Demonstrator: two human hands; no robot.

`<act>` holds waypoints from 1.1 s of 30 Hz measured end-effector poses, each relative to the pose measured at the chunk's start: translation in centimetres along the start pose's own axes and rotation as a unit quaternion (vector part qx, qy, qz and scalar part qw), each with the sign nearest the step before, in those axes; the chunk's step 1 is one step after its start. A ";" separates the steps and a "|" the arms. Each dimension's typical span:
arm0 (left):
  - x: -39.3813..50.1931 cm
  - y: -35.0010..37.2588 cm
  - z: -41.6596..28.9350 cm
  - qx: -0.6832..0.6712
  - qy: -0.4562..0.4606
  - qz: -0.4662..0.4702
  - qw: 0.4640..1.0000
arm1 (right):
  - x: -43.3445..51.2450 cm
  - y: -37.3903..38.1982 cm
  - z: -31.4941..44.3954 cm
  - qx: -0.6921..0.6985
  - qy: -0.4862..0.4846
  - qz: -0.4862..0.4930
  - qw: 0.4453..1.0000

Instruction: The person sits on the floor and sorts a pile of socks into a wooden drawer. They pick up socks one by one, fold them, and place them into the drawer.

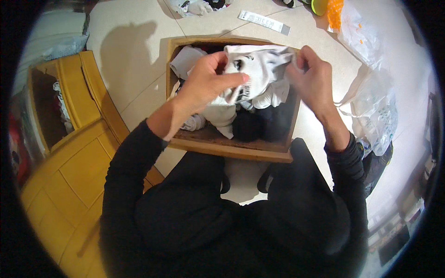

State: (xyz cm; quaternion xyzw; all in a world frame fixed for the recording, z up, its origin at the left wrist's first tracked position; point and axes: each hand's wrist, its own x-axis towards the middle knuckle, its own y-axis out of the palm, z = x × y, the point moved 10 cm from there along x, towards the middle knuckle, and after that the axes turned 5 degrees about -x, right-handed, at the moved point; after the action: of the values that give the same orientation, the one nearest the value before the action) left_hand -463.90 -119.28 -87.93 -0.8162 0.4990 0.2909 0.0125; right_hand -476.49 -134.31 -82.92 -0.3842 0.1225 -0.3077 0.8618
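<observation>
Between my hands a white cloth garment [257, 71] with dark printed marks hangs spread out over a wooden drawer [229, 150]. My left hand [210, 78] pinches its left side, thumb across the front. The upper right corner is gripped by my right hand [309, 74], slightly blurred. Inside the drawer, a folded white cloth [187, 60] lies at the back left and a rolled pale cloth [193, 122] at the front left. A white bundle [273, 95] and black cloth [248, 124] sit below the garment, which hides part of the contents.
A yellow wooden cabinet [69, 173] with an opening stands at left. A printed paper strip [264, 21] lies on the tiled floor beyond the drawer. Clear plastic bags [373, 107] lie at right, an orange-and-white bag [358, 34] farther back. Another bag with cloth items [198, 7] sits at the top.
</observation>
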 end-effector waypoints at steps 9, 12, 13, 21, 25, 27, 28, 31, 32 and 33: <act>-2.9 3.8 -0.8 -0.256 -0.007 0.089 0.963 | -2.8 4.9 4.2 0.536 0.144 0.218 0.803; -3.4 4.5 -0.8 -0.255 -0.029 0.135 0.957 | -2.7 4.6 3.4 0.498 0.131 0.171 0.840; -3.6 4.6 -0.6 -0.234 -0.033 0.134 0.962 | -3.0 4.9 3.5 0.511 0.130 0.184 0.830; -3.6 4.5 0.6 -0.132 -0.003 0.069 0.989 | -3.6 4.2 3.2 0.196 0.062 0.127 0.971; -3.7 3.7 1.5 -0.034 -0.016 0.045 0.998 | -6.1 5.9 3.9 0.357 0.087 0.208 0.906; -4.3 4.3 2.3 -0.016 -0.026 0.079 0.996 | -7.4 6.5 3.9 0.466 0.119 0.217 0.850; -5.3 5.2 2.6 -0.031 -0.024 0.115 0.993 | -7.9 6.3 3.5 0.449 0.117 0.208 0.861; -7.7 7.0 5.6 0.010 -0.103 0.211 0.972 | -9.7 7.1 1.2 0.420 0.184 0.208 0.864; -7.8 7.2 5.4 -0.038 -0.073 0.222 0.971 | -10.4 7.4 0.4 0.414 0.206 0.194 0.865; -8.0 7.3 5.6 -0.067 -0.066 0.231 0.968 | -10.6 7.4 0.1 0.427 0.196 0.171 0.866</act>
State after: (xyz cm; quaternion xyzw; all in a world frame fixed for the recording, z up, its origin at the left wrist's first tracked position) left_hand -475.10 -114.72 -86.70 -0.6565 0.6519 0.3718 -0.0767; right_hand -481.48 -123.82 -88.55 0.1165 0.2098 -0.2465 0.9390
